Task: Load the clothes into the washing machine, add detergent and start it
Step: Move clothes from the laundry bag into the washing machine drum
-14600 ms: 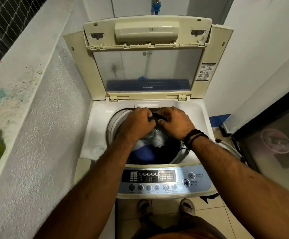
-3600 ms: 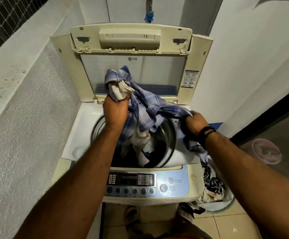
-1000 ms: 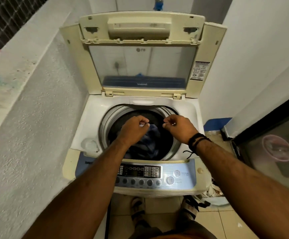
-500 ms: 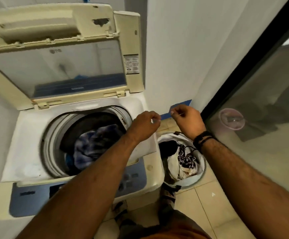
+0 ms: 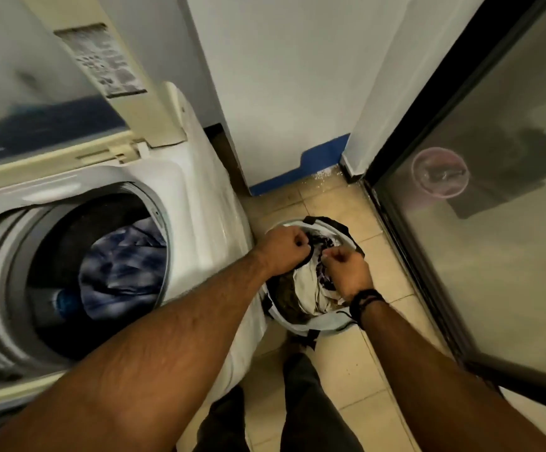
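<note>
A top-loading washing machine [image 5: 199,203] is seen filling the left half of the head view, from about seven to eleven o'clock, with its lid [image 5: 108,76] raised upright behind the opening. Inside the drum [image 5: 10,256], a blue plaid shirt [image 5: 121,265] is seen lying crumpled against the right side of the tub, with something blue partly visible beneath it. A dark-framed glass door [image 5: 493,223] is seen along the right side, from one to four o'clock, and a white wall with a blue base strip [image 5: 301,176] stands at twelve o'clock. A tiled floor [image 5: 346,370] is seen between machine and door. On that floor, just beside the machine's right flank and slightly right of centre, a round white laundry basket [image 5: 323,324] is placed, and clothes [image 5: 307,288] in white, dark and patterned fabric are piled in it. Both forearms are extended from the bottom edge toward the basket. The left hand [image 5: 281,249] is held over the basket's upper left rim with its fingers curled; its grip appears closed on a dark piece of fabric, though the blur leaves this uncertain. The right hand [image 5: 349,272] is held just beside it over the pile, with the fingers curled, and whether cloth is pinched in that grip cannot be told. Dark bands [image 5: 366,300] are worn on the right wrist.
</note>
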